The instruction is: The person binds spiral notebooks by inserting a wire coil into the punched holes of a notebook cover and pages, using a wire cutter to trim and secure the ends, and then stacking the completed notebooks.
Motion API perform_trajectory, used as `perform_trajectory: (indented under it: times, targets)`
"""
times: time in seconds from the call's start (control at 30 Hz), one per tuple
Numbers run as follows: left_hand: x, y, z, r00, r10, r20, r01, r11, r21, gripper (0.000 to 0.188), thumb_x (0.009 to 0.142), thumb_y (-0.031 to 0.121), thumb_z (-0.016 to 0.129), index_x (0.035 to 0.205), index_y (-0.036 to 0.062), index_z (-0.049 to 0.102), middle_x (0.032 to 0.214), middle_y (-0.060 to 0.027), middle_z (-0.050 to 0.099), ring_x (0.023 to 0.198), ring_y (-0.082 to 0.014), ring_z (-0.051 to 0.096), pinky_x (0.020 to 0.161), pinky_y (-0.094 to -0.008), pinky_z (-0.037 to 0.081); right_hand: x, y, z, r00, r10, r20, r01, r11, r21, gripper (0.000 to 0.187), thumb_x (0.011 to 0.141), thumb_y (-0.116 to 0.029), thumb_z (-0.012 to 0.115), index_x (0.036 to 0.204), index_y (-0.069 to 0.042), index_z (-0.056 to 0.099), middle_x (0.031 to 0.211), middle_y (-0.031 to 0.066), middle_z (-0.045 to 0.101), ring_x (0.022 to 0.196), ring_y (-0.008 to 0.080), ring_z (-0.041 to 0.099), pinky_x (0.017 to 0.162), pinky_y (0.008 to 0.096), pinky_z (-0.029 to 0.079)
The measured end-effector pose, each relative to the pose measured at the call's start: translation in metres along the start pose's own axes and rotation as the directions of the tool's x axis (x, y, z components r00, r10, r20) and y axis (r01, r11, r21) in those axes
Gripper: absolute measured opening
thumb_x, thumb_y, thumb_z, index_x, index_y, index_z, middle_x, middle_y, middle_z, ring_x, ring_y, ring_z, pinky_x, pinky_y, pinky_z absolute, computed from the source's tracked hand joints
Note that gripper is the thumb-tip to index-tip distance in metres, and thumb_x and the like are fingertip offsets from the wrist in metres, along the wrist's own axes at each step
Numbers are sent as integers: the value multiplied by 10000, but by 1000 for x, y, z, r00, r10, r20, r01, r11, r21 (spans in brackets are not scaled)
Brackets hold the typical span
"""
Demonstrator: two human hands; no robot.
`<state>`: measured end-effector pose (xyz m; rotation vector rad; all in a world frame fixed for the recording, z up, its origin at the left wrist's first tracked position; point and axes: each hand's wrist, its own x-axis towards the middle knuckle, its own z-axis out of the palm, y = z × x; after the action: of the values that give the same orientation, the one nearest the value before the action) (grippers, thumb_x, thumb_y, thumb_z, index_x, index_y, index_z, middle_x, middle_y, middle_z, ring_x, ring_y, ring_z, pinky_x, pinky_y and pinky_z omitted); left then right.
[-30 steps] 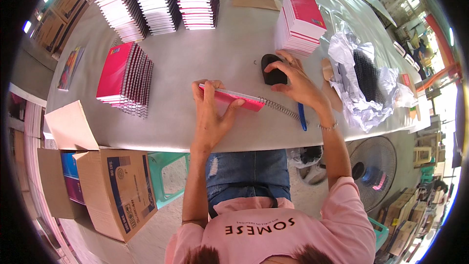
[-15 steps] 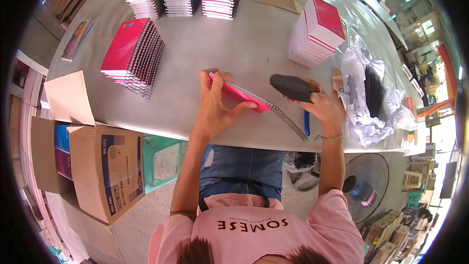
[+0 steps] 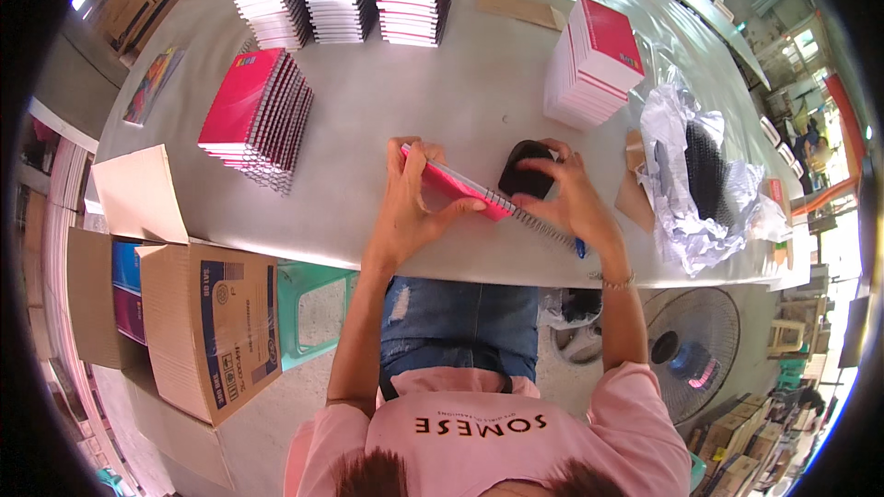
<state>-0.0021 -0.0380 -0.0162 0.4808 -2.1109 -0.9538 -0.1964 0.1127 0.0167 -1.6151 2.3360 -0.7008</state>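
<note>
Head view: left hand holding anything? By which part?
The left hand holds a thin, red-covered rectangular notebook: fingers at its left end, thumb on the cover toward its right.

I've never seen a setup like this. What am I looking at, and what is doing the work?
No machine here: a person works bare-handed, filmed by a wide fisheye camera on their head, looking down, so edges bend. The left hand holds a notebook with a pinkish-red cover, a dark metal spiral coil trailing from its edge. The right hand is at a black rounded object; whether it grips it is unclear. On the grey table are a stack of red-covered spiral notebooks at left, a red-topped white-paged stack at right, and crumpled white paper with a black mesh-like bundle.
</note>
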Motion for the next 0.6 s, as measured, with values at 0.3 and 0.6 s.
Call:
perform_trajectory:
  times: [0.3,0.6]
  targets:
    - [0,4,7,1000,6,25,-3,993,-120,722,595,286,906,1122,49,474,1067,-107,443,1020,-278,479,870,-375,456,-21,36,-15,941,-76,329,-275,396,876,578,697,-305,841,1163,-25,645,1309,158,518,1155,278,523,1008,365,401]
    - [-1,6,5,999,-41,30,45,991,-130,750,587,271,915,1135,54,453,1082,-104,452,1039,-269,480,896,-360,436,-16,11,-36,941,-269,205,33,676,736,393,778,-185,786,1124,-34,673,1254,106,542,1195,231,504,1019,363,389]
